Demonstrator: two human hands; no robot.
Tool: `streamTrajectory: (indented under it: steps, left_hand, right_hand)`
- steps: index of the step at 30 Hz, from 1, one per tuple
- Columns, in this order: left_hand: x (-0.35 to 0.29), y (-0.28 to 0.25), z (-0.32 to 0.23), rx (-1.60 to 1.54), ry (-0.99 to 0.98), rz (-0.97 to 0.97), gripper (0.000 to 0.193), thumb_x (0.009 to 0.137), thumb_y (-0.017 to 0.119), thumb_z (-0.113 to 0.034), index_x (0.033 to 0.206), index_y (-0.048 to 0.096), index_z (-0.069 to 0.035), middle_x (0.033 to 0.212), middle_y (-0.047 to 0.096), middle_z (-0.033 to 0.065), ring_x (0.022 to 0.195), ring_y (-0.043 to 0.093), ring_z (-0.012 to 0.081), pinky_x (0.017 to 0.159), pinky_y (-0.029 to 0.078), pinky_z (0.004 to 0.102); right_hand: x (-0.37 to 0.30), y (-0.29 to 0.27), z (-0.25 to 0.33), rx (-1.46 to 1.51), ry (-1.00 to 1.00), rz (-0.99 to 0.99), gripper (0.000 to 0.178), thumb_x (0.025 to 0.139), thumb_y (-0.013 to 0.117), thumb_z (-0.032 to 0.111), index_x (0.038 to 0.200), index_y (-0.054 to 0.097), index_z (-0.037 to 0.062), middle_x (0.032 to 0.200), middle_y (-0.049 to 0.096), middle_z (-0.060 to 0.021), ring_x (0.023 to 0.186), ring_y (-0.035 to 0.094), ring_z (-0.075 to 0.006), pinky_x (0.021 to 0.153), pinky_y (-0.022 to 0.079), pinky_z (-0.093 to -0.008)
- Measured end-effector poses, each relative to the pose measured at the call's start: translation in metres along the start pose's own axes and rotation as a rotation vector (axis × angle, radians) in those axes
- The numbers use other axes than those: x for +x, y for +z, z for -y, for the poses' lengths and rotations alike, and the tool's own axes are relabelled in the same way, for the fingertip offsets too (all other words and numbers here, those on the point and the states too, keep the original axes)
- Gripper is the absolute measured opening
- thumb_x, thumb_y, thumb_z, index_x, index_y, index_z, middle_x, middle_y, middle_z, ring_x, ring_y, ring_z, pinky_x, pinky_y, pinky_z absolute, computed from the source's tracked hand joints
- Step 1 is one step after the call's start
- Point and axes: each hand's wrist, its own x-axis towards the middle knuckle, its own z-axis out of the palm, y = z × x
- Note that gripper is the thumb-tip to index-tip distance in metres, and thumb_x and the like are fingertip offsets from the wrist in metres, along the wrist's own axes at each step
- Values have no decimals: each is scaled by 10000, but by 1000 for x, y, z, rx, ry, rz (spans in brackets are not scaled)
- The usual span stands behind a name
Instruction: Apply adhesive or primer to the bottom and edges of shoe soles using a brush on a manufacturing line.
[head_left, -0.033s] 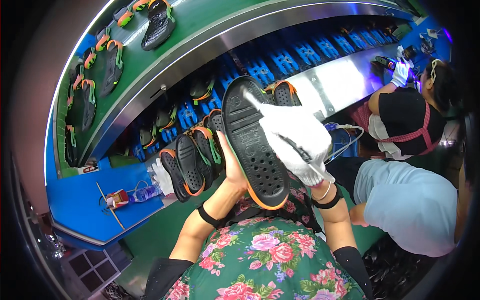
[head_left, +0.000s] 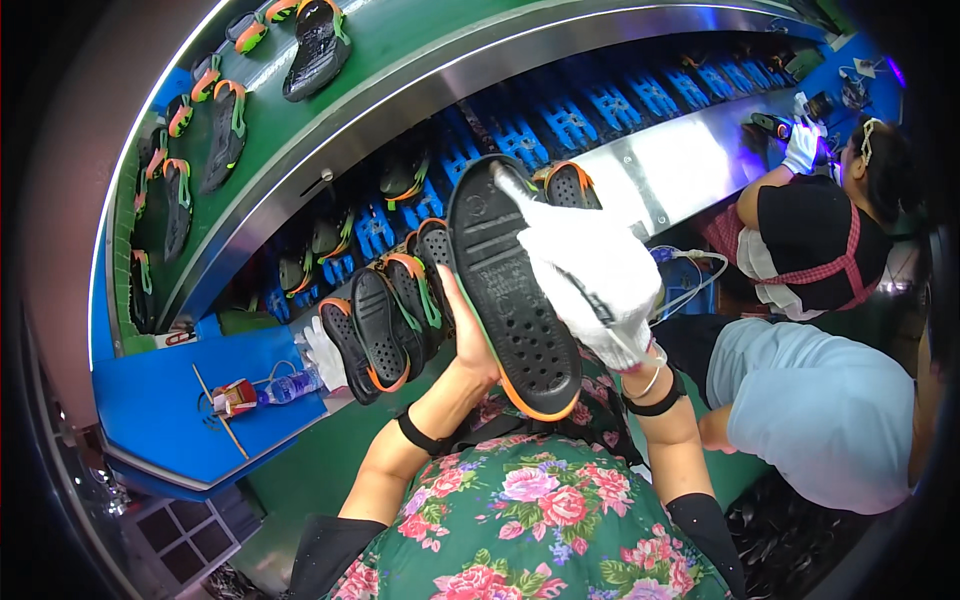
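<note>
My bare left hand [head_left: 470,335] grips a black clog [head_left: 512,290] by its left edge. The clog is tilted up with its perforated underside facing me, and orange trim shows at its lower end. In a white knit glove, my right hand [head_left: 590,275] is closed round a slim brush-like tool [head_left: 512,182]. The tool's pale tip lies at the upper end of the sole; most of its handle is hidden by the glove. Just left of my left hand, several black clogs [head_left: 380,335] with orange and green trim stand in a row.
A blue side table [head_left: 160,420] holds a bottle [head_left: 290,388], a small red box [head_left: 235,398] and a stick. A white glove [head_left: 322,355] lies beside the clogs. Beyond are blue racks [head_left: 520,140] and a green belt [head_left: 270,130] with shoe parts. Co-workers [head_left: 815,240] are close on the right.
The clog has shifted slightly to the right in my left hand. My gloved right hand has turned a little, and the tool's tip has moved up toward the end of the sole.
</note>
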Motion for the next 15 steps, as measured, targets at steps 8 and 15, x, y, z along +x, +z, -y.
streamTrajectory:
  steps: [8,15]
  left_hand:
    - [-9,-30,1,613,-49,-64,1187,788,233,-994,1475,491,-60,1423,578,142,1303,559,316,1142,404,471]
    - [-1,-46,5,601,153,52,989,921,192,-872,1568,378,-148,1541,473,100,1409,461,291,1197,339,472]
  right_hand:
    - [-36,10,28,121,83,129,317,807,705,-1,1119,754,31,1163,745,-144,1071,713,-309,898,555,-389]
    - [-41,17,24,51,43,59,339,789,723,-1,1121,764,53,1157,749,-131,1055,719,-306,892,557,-386]
